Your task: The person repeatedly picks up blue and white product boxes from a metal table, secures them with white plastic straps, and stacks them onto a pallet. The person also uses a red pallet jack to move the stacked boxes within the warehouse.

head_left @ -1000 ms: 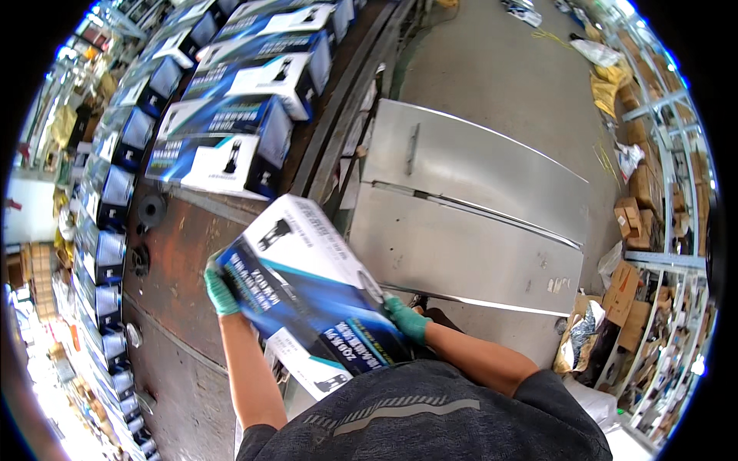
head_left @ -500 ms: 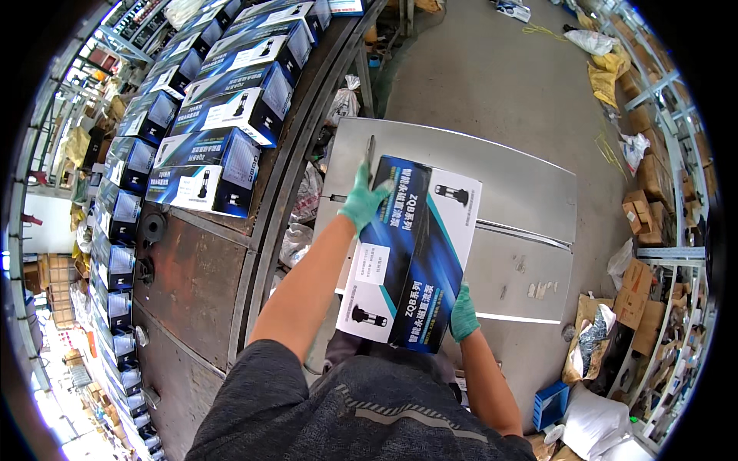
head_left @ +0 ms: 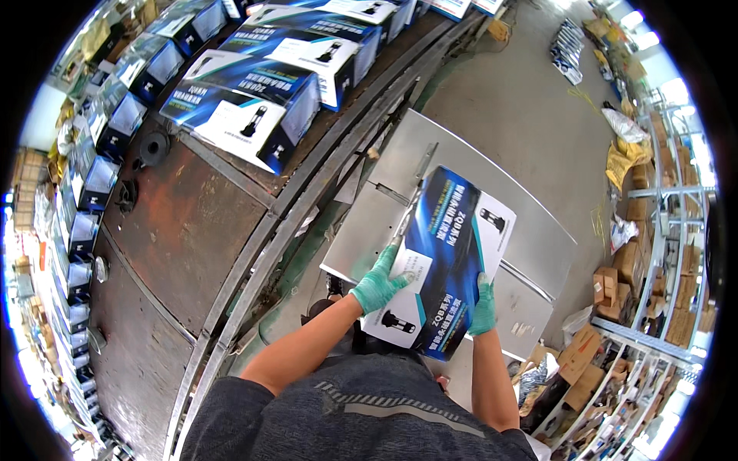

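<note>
Between my two hands is a printed carton (head_left: 442, 246), blue, black and white with pictures of a pump on it. My left hand (head_left: 380, 284), in a green glove, grips its left edge near the white label, thumb on the top. At the opposite edge my right hand (head_left: 483, 307), gloved alike, holds the carton's side with the fingers upward. Under the carton lies a flat grey metal surface (head_left: 530, 200) with a long slot and a small fitting. Whether the carton rests on it or is held just above, I cannot tell.
To the left runs a rusty steel workbench (head_left: 192, 230) with a raised metal edge. Rows of matching cartons (head_left: 246, 107) cover its far part, and a black round part (head_left: 154, 147) lies nearby. Shelving (head_left: 646, 346) with brown boxes and yellow bags (head_left: 623, 165) line the right.
My left hand has slid from the carton's far left corner down to its near left edge. My right hand sits farther up the right edge. The view has turned toward the workbench.
</note>
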A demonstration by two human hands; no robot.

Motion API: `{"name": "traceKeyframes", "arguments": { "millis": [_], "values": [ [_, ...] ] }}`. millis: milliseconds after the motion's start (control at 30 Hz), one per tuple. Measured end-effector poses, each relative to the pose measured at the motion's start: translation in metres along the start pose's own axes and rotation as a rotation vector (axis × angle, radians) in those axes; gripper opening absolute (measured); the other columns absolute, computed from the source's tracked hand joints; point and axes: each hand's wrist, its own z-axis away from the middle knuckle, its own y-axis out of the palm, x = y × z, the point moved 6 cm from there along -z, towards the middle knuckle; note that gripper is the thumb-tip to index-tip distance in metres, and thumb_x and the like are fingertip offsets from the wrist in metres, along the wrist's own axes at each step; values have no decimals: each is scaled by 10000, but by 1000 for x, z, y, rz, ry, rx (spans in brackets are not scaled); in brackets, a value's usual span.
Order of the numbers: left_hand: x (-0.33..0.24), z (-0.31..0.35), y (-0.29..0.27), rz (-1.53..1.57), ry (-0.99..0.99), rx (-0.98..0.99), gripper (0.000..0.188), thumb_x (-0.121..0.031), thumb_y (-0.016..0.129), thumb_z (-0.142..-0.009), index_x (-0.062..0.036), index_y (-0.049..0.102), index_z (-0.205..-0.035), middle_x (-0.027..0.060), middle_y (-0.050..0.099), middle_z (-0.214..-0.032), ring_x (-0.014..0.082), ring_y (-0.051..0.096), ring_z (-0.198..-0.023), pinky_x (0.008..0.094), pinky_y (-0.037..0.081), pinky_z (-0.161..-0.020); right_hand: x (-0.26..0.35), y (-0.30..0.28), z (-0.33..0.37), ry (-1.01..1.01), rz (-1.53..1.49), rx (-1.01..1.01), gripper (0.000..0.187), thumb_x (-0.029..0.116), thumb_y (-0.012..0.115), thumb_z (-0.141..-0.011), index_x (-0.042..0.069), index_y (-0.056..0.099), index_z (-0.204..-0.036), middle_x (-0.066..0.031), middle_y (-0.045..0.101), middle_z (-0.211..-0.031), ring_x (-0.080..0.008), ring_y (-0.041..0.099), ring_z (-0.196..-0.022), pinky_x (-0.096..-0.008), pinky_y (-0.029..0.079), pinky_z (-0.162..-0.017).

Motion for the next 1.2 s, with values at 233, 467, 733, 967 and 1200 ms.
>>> {"name": "traceKeyframes", "arguments": {
  "millis": [233, 467, 733, 967, 1200],
  "values": [
    [-9, -4, -10, -64, -4, -33, 904, -105, 721, -926, -68, 147, -1624, 136, 432, -1528, 222, 475, -1351, 322, 374, -1138, -13, -4, -4, 23, 47, -45, 557, 382, 585, -1019, 40, 482, -1446, -132, 626, -1330, -262, 660, -1130, -408, 566, -969],
    [-2, -7, -16, 188, -151, -20, 889, -49, 700, -935, -56, 127, -1615, 102, 595, -1315, 169, 607, -1114, 310, 523, -964, -22, -27, -9, -395, 837, 130, 602, 343, 550, -1046, -34, 388, -1486, -182, 544, -1438, -286, 551, -1306, -466, 275, -1227],
    [-10, -7, -22, -187, 86, -152, 784, -47, 703, -936, -136, 286, -1593, 51, 531, -1395, 179, 570, -1179, 316, 506, -992, -4, -126, -18, -229, 767, -183, 542, 449, 542, -1011, 144, 490, -1456, -168, 641, -1312, -367, 627, -1157, -435, 490, -997],
    [-27, -3, -14, -510, 194, -268, 733, -120, 729, -941, -70, 343, -1562, 78, 531, -1392, 176, 538, -1212, 311, 454, -1040, 105, -318, -37, -385, 1716, -652, 431, 102, 626, -863, 174, 641, -1288, -83, 580, -1378, -331, 536, -1285, -471, 448, -1075],
    [-36, 7, -16, -871, 311, -397, 665, -209, 737, -936, -25, 437, -1501, 149, 569, -1353, 227, 584, -1190, 344, 477, -1024, 117, -286, -71, -184, 2096, -240, 350, 121, 658, -861, 183, 646, -1205, -59, 606, -1257, -312, 577, -1230, -546, 416, -1087]
  ]
}}
